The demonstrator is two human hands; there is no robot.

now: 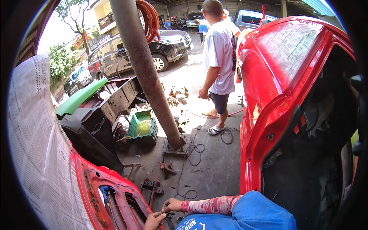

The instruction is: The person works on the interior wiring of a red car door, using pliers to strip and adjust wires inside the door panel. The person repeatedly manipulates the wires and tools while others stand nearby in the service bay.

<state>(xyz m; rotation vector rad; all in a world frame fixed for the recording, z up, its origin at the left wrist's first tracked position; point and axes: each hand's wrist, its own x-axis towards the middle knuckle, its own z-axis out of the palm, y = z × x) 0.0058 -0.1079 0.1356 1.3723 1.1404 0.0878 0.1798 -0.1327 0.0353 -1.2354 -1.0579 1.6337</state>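
Note:
At the lower edge, my right hand (171,206) reaches leftward in a red-and-white patterned sleeve (209,204). Its fingers are pinched together, right beside my left hand (154,221), whose fingers are also closed. Whatever lies between the fingertips is too small to make out. Both hands are next to the edge of a red car panel (90,184) with cut-out openings and thin wires. Newspaper sheets (34,126) cover the car body at the left of that panel.
A red car body (260,96) with a papered window stands at the right. A metal post (147,73) rises ahead, near a green crate (142,126). Black cable (195,153) and metal stands (167,170) lie on the floor. A person in a white shirt (218,50) stands beyond.

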